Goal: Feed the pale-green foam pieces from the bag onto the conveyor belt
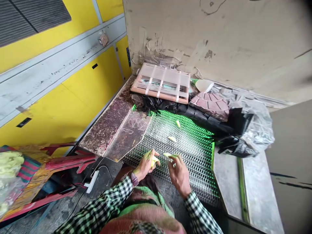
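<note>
Striped cloth [143, 222] fronts the left hand [145, 165], holding yellow pieces [154, 160], and right hand [179, 175], pinching one, inside the mesh's right edge [211, 162].

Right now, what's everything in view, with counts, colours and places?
Wire mesh: one, silver, centre
Loose pieces: two, yellow-green, on the mesh
Side plates: count unclear, brown left, grey right
Framed panel: one, pinkish, behind the mesh
Grooved block: one, pink, right of the panel
Bowl-like thing: one, white, behind the block
Black plastic: some, black, behind the mesh
Clear plastic: some, clear, far right
Yellow panels: several, yellow, left
Wall: one, beige, back
Red frame: one, red, lower left
Heap: one, pale yellow, far left
White strip: one, white, lower left
Checked sleeves: two, black-and-white, on both arms
Left hand: one, bare, centre, holding yellow pieces, count unclear
Right hand: one, bare, centre, pale piece at its fingertips
</note>
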A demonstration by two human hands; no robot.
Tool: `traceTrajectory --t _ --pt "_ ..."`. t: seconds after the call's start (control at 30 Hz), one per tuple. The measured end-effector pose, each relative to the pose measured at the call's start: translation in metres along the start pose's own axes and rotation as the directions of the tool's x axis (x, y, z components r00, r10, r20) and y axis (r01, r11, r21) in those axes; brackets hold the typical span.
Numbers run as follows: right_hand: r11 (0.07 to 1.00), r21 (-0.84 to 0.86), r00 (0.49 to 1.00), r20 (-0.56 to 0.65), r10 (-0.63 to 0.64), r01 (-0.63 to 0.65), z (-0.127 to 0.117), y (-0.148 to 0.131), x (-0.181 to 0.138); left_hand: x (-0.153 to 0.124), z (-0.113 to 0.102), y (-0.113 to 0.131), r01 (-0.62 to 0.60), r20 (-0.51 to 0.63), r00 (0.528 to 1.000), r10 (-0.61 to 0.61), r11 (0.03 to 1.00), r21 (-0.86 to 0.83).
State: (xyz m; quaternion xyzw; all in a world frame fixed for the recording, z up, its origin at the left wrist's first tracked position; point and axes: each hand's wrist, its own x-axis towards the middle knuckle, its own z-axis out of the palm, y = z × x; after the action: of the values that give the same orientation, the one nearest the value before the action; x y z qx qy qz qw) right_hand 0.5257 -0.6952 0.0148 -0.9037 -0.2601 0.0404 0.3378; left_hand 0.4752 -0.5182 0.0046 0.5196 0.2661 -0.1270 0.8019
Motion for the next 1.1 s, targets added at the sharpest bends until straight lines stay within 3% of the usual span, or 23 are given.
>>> traceTrajectory --t 0.13,0.27,0.33,0.43,0.53,0.67,0.77,0.87,0.97,1.1 --pt "0.983 0.181 0.994 0.106 0.014 -0.033 0.010 -0.028 0.002 -0.004 0.009 0.006 -0.019 0.051 0.999 0.012 0.990 0.138" --pt "0.929 0.324 0.984 0.086 0.158 -0.178 0.018 -0.015 0.001 -0.005 0.007 0.007 0.027 0.098 0.994 -0.041 0.989 0.142" --pt "0.919 0.299 0.965 0.114 0.234 -0.258 0.017 0.001 0.001 -0.004 0.003 0.002 0.062 0.037 0.997 -0.066 0.993 0.102" --pt "0.954 0.090 0.956 0.092 0.277 -0.285 0.011 0.018 0.003 -0.003 -0.003 -0.005 0.084 -0.036 0.996 -0.082 0.995 0.050" --pt "0.975 -0.040 0.975 0.018 0.219 -0.218 0.003 0.015 0.004 -0.002 -0.004 -0.007 0.072 0.006 0.997 -0.072 0.997 0.016" --pt "0.992 0.129 0.979 0.200 -0.027 0.001 -0.001 -0.014 0.003 -0.003 0.003 -0.002 0.038 0.009 0.999 -0.039 0.998 0.043" --pt "0.981 0.190 0.964 0.249 -0.088 0.040 0.005 -0.028 0.000 -0.005 0.009 0.004 0.038 0.023 0.999 -0.041 0.993 0.115" --pt "0.968 0.251 0.980 0.199 -0.028 -0.024 0.011 -0.025 -0.002 -0.004 0.010 0.008 0.049 0.061 0.997 -0.057 0.990 0.129" --pt "0.939 0.306 0.979 0.170 0.112 -0.161 0.011 -0.011 -0.001 0.000 0.005 0.006 0.050 0.006 0.999 -0.052 0.991 0.127" --pt "0.854 0.324 0.905 0.273 0.327 -0.407 0.005 0.014 0.004 0.005 -0.003 0.000 0.083 -0.021 0.996 -0.081 0.990 0.114"
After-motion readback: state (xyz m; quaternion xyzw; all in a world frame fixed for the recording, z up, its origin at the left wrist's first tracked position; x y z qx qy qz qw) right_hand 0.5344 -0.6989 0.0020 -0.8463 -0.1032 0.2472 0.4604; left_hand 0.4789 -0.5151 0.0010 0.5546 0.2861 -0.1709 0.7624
